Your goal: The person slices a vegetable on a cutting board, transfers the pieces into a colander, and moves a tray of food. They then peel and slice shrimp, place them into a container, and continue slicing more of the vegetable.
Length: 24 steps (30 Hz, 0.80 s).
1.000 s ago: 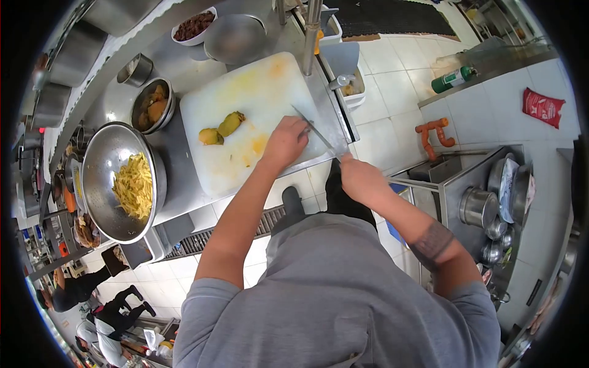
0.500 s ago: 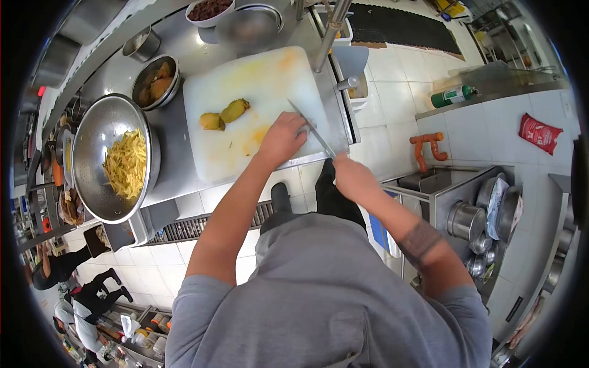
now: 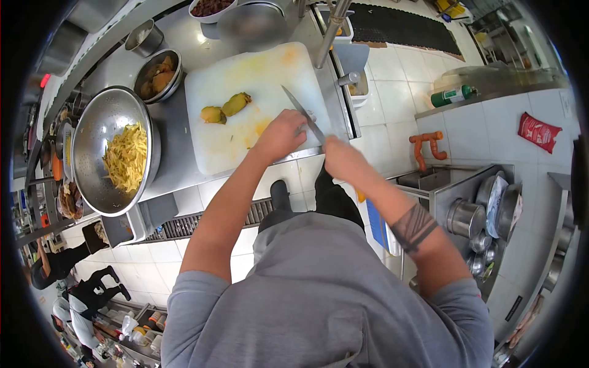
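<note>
In my right hand is the handle of a kitchen knife, its blade slanting across the right part of the white cutting board. My left hand rests on the board beside the blade with fingers curled. Something pale shows near its fingertips, but I cannot make out what it is. Two yellow-brown vegetable pieces lie on the left half of the board. Left of the board stands a large metal colander with yellow strips in it.
Behind the colander is a metal bowl of brownish pieces, with a small metal pot beyond. A white bowl of dark red food stands at the back. A metal post rises by the board's far right corner. Other people are at lower left.
My right hand and the knife have shifted slightly up and to the left, with the blade's tip farther over the board. My left hand stays nearly in place.
</note>
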{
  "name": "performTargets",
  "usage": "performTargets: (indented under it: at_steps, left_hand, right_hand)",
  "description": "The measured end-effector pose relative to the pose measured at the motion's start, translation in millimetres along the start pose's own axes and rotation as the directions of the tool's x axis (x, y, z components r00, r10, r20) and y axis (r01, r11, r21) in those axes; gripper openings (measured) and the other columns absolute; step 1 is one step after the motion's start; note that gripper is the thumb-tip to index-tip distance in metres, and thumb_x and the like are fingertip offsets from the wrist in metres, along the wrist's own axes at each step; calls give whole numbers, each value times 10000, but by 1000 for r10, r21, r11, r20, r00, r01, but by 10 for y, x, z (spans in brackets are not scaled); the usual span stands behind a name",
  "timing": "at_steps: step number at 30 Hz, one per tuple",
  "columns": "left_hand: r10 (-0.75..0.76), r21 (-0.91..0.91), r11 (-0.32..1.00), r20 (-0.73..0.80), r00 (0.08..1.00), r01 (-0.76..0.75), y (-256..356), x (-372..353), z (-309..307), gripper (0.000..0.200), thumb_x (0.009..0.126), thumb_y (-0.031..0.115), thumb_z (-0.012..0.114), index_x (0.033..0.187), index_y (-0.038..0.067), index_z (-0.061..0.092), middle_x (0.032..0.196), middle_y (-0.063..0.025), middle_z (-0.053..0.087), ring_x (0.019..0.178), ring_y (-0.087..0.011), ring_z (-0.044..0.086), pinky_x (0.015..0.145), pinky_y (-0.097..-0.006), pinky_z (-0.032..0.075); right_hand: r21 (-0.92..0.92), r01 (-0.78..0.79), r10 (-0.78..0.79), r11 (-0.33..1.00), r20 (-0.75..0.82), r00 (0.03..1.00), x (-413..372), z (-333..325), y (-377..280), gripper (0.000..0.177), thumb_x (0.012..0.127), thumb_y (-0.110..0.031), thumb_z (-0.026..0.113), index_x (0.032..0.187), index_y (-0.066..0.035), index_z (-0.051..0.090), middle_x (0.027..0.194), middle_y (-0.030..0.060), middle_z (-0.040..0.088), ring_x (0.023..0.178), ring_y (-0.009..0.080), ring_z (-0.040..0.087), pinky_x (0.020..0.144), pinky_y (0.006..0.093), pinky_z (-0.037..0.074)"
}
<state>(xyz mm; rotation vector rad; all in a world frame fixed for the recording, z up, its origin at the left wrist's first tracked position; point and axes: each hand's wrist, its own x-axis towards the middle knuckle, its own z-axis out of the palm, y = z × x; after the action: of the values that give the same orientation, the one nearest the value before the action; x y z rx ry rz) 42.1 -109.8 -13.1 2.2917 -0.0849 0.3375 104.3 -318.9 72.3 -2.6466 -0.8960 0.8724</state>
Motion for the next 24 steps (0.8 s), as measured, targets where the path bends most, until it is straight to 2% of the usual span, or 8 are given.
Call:
performTargets:
  at_steps: [6,8,10,15,18,21,23,24]
  left_hand:
    - [-108,32,994,-1,994,108,42,8,-98,252,853,71,732,1094,11,691,1166,-153,674,1160,-370,610,989,-452,536]
    - [-110,18,994,70,991,109,-41,4,-60,252,852,67,728,1097,16,694,1170,-154,673,1150,-377,608,992,-452,534]
    - [-49,4,999,46,998,49,-80,18,-66,252,850,65,727,1096,17,696,1172,-155,673,1150,-377,607,994,-451,533]
    - [-29,26,999,122,992,26,-39,50,-216,272,849,56,725,1116,12,691,1182,-151,677,1167,-370,609,1009,-451,531]
    - [-213,34,976,12,977,213,83,-14,-211,327,858,68,717,1175,2,673,1181,-157,673,1197,-370,608,1038,-437,522]
    - [-208,-60,978,-232,950,199,1,10,21,329,948,80,685,1266,5,650,1267,-155,675,1252,-335,609,1079,-434,504]
    - [-556,-667,690,-242,795,280,-39,180,154,368,1081,242,613,1357,-2,609,1370,-168,649,1292,-307,599,1121,-453,480]
    - [-557,-665,694,-251,792,277,-17,275,128,368,1081,242,613,1357,-2,609,1370,-168,649,1292,-307,599,1121,-453,480]
  right_hand:
    - [24,-141,127,990,298,946,-301,-655,-482,225,929,-13,504,1087,110,607,896,298,746,584,350,739,598,461,604]
    - [11,-117,114,993,154,981,-282,-77,-183,248,954,-39,544,1151,105,583,996,350,734,881,471,763,803,549,602]
    - [4,-34,34,999,-32,999,-102,417,76,245,973,-49,550,1163,102,582,979,333,735,943,484,743,854,547,589]
    - [-52,70,-71,996,-24,997,339,-147,-179,248,989,-99,535,1146,83,596,1029,327,736,1006,493,731,897,563,575]
    - [-166,81,-84,983,-14,996,195,-454,-85,262,1000,-128,519,1155,52,628,1017,328,739,1002,483,738,892,575,573]
    - [-162,72,-92,984,-124,988,0,-580,103,269,1063,-209,527,1164,21,623,911,272,746,812,408,766,742,532,601]
    - [356,-134,90,925,137,986,-80,-667,107,311,1113,-315,528,1131,-12,595,769,165,683,561,287,690,532,445,566]
    - [354,-125,81,927,136,987,-79,-631,127,311,1113,-315,528,1131,-12,595,769,165,683,561,287,690,532,445,566]
